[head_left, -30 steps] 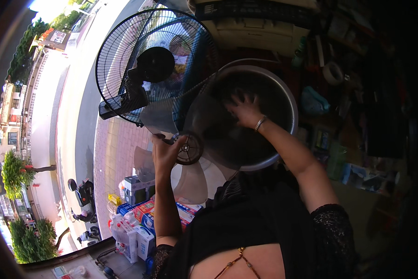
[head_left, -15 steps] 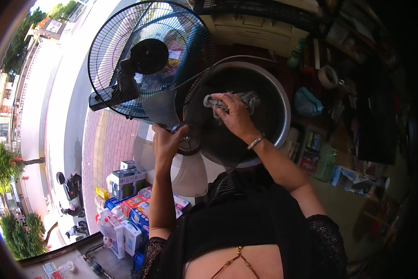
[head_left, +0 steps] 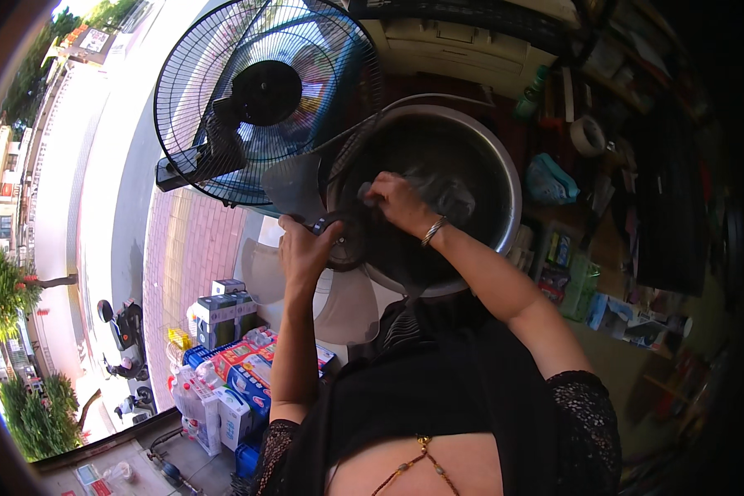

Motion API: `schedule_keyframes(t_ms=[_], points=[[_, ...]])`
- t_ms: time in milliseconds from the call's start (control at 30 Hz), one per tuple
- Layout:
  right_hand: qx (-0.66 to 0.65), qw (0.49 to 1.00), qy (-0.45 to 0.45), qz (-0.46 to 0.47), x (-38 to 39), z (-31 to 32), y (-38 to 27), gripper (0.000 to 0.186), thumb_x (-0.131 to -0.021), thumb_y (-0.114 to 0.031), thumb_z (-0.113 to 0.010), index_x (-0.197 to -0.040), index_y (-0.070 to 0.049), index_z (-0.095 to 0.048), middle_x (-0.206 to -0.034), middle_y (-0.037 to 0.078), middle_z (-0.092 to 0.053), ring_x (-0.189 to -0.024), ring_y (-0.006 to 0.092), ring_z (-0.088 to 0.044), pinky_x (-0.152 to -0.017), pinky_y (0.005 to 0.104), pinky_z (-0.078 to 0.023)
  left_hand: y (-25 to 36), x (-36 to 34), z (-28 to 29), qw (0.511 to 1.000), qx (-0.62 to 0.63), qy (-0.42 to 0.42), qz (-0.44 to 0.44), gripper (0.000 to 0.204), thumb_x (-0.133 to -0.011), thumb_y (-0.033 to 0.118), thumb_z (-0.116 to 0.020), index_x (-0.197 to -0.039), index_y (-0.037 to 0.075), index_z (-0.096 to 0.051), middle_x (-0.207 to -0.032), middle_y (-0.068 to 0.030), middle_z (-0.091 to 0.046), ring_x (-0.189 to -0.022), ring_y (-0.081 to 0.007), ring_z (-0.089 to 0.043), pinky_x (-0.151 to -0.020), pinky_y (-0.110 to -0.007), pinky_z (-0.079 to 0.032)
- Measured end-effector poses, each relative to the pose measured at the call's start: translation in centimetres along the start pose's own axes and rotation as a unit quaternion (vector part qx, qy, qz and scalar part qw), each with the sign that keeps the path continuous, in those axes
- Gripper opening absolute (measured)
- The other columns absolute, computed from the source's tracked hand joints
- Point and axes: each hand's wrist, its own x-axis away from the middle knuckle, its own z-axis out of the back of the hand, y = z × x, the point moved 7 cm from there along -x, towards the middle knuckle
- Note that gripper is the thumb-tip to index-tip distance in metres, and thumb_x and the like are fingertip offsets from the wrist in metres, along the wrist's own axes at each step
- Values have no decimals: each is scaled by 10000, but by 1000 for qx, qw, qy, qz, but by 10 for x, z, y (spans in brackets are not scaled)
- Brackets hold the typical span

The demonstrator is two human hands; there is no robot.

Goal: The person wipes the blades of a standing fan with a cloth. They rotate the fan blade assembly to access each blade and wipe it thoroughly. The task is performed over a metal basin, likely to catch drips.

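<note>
Now | left hand point(head_left: 304, 248) grips fan blade hub point(head_left: 343, 240) at 9 o'clock of metal basin point(head_left: 504, 178) | right hand point(head_left: 397, 202) clutches grey cloth point(head_left: 446, 194) inside basin | fan guard point(head_left: 260, 103) at 10 o'clock.

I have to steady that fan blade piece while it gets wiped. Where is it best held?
Grip the dark round hub at its centre, from the left and below, as the left hand does. The grey blades are thin, broad and curved, so they offer a poor grip; the right hand works inside the metal basin.
</note>
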Motion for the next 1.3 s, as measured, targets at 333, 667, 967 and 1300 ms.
schedule_keyframes(t_ms=[333,667,967,1300], points=[[-16,995,-35,-96,4,12,20,190,-734,49,-579,-882,-37,-661,-945,150,-625,-923,325,-609,-829,390,-494,17,-10,-9,997,-71,-4,-28,846,-690,431,-768,-1150,-143,-349,-988,-339,-614,-979,-479,-574,-874,-468,-441],[-44,988,65,-136,-13,-2,34,135,-759,18,-586,-867,-38,-645,-944,178,-627,-913,359,-601,-807,413,-491,29,-11,-18,991,-102,34,-76,871,-702,395,-773,-1193,-169,-328,-974,-336,-618,-960,-465,-587,-864,-458,-452],[37,983,60,-168,-28,-15,112,205,-763,-21,-608,-947,-77,-680,-949,202,-630,-944,381,-598,-809,443,-494,34,-8,-19,989,-124,31,-79,897,-706,390,-768,-1208,-190,-302,-904,-329,-632,-931,-469,-593,-846,-461,-450],[53,979,179,-79,-32,7,57,306,-780,-20,-558,-1065,-84,-646,-1031,181,-581,-982,353,-564,-831,435,-491,36,-14,-28,990,-128,11,-65,948,-705,450,-768,-1243,-174,-299,-1034,-359,-594,-1003,-476,-585,-878,-455,-468]])
